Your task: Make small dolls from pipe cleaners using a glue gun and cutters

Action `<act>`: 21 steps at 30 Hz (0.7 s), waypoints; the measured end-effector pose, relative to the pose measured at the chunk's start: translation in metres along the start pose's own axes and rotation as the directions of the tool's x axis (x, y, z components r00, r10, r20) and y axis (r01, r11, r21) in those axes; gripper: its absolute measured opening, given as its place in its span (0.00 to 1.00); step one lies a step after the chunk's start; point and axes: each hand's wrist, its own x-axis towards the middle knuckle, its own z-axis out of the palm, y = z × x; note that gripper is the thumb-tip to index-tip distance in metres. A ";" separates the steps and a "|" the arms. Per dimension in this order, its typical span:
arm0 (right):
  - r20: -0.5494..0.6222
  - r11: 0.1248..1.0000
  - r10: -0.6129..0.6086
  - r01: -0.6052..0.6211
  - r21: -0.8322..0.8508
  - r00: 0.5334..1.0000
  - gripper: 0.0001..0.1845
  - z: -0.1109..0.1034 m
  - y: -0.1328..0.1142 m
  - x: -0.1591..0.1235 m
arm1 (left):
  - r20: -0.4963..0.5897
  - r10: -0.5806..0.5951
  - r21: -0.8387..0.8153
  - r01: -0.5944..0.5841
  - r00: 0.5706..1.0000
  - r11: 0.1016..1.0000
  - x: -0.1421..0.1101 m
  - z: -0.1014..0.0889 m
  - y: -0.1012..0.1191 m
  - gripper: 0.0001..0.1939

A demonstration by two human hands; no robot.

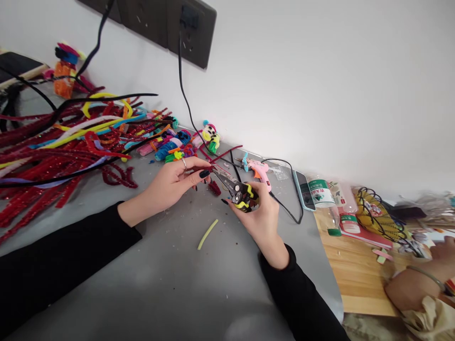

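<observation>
My left hand (177,182) pinches a dark red pipe cleaner (227,152) between thumb and fingers, above the grey table. My right hand (261,206) is closed round the black and yellow handles of a pair of pliers (231,182). The plier jaws point left and meet the pipe cleaner at my left fingertips; whether they grip it I cannot make out. A short dark red piece (214,188) lies just below the jaws. Nearer to me, a short yellow-green pipe cleaner piece (207,234) rests on the table.
Many loose pipe cleaners (67,156) cover the left side. Small colourful pipe-cleaner figures (174,144) lie near the wall. A pink glue gun (259,170) with its cord, a phone (304,190) and a plastic bottle (324,203) are at right. Another person's arm (415,284) reaches in at far right.
</observation>
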 end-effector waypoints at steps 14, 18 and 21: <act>-0.041 0.998 0.017 -0.020 -0.066 0.999 0.19 0.002 0.003 -0.003 | -0.038 -0.003 -0.048 0.001 0.999 0.999 0.001 0.001 -0.002 0.31; -0.046 0.997 0.032 -0.035 -0.062 0.998 0.20 0.003 0.002 -0.003 | -0.094 0.035 -0.120 -0.046 0.995 0.992 0.001 0.002 -0.001 0.25; -0.040 0.998 0.035 -0.038 -0.057 0.999 0.21 0.005 0.001 -0.004 | -0.093 0.025 -0.154 -0.040 0.995 0.987 0.000 0.002 0.003 0.19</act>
